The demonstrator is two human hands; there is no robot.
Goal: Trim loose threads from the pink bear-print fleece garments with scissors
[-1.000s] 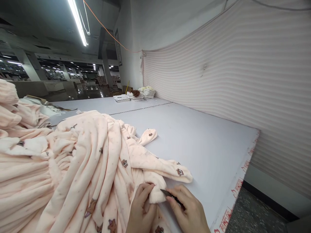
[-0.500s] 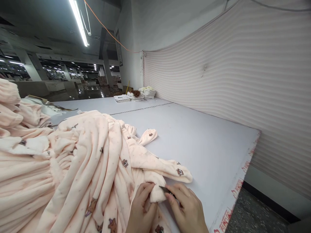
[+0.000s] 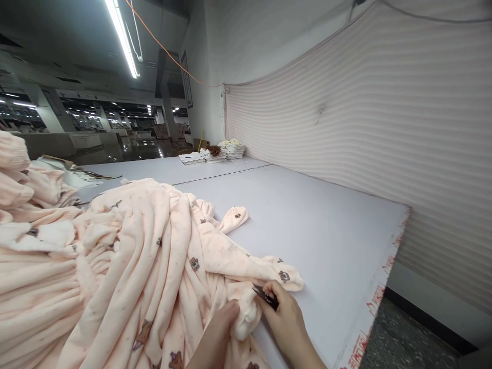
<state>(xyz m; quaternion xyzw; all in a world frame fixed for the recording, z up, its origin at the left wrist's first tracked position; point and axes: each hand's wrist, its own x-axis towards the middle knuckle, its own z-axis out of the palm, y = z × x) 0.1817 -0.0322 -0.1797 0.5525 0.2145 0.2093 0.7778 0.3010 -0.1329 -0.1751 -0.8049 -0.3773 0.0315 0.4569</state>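
Spread over the table's near left is a pale peach plush garment (image 3: 161,261) with small bear prints. My left hand (image 3: 221,330) is closed on a bunched, whitish end of it, the thumb on top and the other fingers mostly hidden under cloth. Dark thread snips (image 3: 266,297) are gripped in my right hand (image 3: 283,315), their pointed tips toward the left at the raised fold of the cloth. My right hand's fingers also lie against the right side of the bunched end. A sleeve-like part (image 3: 284,277) of the garment lies just beyond my right hand.
The light grey table (image 3: 326,220) has red-printed tape along its right edge. Paper stacks (image 3: 230,149) stand at its far side. More peach garments (image 3: 15,174) are heaped at far left. A striped cloth sheet (image 3: 357,107) hangs along the right side.
The bunched end has turned and shows more of its whitish inside. My left hand has shifted down and left; the snips and my right hand have risen slightly.
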